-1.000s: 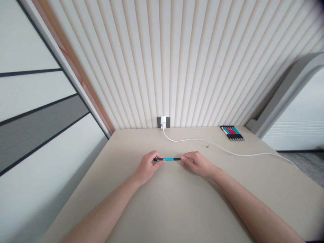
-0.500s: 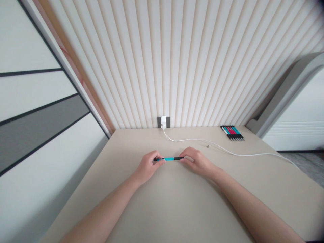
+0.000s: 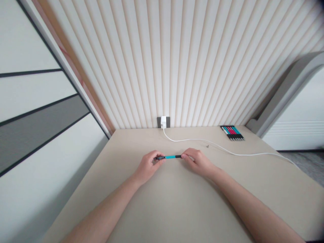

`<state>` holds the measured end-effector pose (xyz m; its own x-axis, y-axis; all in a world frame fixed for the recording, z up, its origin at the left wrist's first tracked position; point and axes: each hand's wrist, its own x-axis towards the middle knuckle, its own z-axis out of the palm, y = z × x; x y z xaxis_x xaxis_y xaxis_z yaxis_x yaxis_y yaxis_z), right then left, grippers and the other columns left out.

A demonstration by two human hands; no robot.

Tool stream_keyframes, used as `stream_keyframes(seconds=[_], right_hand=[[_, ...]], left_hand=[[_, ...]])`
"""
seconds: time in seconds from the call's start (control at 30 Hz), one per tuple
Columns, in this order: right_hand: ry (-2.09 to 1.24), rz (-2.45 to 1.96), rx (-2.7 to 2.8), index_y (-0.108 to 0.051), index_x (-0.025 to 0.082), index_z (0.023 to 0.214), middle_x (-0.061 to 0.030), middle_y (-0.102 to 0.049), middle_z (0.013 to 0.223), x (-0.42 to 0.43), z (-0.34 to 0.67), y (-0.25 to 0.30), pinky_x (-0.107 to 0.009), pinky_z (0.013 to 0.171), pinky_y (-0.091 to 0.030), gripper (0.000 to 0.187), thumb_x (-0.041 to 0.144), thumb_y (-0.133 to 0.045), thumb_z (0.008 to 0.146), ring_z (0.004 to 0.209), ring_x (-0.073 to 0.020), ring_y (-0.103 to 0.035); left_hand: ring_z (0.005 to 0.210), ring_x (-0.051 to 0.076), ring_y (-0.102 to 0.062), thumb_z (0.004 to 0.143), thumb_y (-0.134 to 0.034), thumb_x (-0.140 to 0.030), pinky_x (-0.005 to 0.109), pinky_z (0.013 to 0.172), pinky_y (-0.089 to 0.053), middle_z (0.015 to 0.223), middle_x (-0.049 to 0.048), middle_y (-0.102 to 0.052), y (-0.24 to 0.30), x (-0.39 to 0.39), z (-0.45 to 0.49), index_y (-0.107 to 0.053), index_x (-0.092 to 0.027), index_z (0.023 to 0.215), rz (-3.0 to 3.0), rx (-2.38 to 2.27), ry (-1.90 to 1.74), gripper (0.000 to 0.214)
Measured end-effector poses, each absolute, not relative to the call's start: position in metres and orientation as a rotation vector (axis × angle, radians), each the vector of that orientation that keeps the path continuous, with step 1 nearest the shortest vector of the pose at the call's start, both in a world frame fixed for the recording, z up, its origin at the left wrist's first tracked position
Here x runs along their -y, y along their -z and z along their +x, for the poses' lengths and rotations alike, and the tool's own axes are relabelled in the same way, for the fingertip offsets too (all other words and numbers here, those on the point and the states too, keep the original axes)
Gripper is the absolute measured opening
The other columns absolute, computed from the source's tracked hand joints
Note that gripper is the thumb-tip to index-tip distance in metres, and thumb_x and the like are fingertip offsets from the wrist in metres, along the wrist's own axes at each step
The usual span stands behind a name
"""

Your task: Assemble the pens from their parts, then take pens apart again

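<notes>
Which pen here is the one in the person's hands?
The teal-barrelled pen with black ends, held by its ends between the left hand and right hand. The other pens lie side by side in a row, untouched.

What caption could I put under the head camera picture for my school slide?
Left hand and right hand hold a teal-and-black pen by its ends at a beige table.

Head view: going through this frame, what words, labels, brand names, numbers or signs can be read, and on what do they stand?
Nothing can be read. The black end of the teal and black pen, by the left hand, may bear small pale marks, too small to read. The right hand shows no text. The row of pens and white plug show nothing legible.
</notes>
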<state>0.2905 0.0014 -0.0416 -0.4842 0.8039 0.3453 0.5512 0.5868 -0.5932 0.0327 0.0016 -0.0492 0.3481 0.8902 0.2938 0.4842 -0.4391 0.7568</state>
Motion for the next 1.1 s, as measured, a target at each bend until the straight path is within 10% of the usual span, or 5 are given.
stream_keyframes(seconds=[0.27, 0.73, 1.1], right_hand=[[-0.539, -1.012, 2.185, -0.063, 0.022, 0.105, -0.0066, -0.069, 0.100, -0.0033, 0.2938, 0.0430, -0.031, 0.082, -0.048, 0.020, 0.036, -0.056, 0.092, 0.092, -0.0194, -0.063], [-0.338, -1.085, 2.411, -0.059, 0.019, 0.073, -0.0045, -0.062, 0.067, -0.0026, 0.2910, 0.0447, -0.030, 0.070, -0.043, 0.039, 0.028, -0.033, 0.101, 0.066, -0.0164, -0.057], [-0.338, -0.994, 2.331, -0.064, 0.021, 0.104, -0.0074, -0.069, 0.094, -0.0039, 0.2932, 0.0440, -0.034, 0.080, -0.047, 0.020, 0.029, -0.047, 0.097, 0.087, -0.0202, -0.063]], left_hand=[[0.077, 0.015, -0.061, 0.087, -0.061, -0.029, 0.025, 0.072, -0.047, 0.083, 0.0003, -0.068, 0.0503, -0.0036, 0.0302, -0.065, -0.019, 0.090, 2.073, -1.223, -0.953, 0.011], [0.076, 0.014, -0.063, 0.085, -0.064, -0.027, 0.024, 0.071, -0.047, 0.083, 0.0003, -0.069, 0.0501, -0.0013, 0.0312, -0.064, -0.019, 0.086, 2.108, -1.175, -0.947, 0.008], [0.079, 0.015, -0.063, 0.086, -0.062, -0.029, 0.024, 0.073, -0.048, 0.086, 0.0004, -0.069, 0.0492, -0.0029, 0.0312, -0.065, -0.019, 0.091, 2.053, -1.220, -0.936, 0.011]])
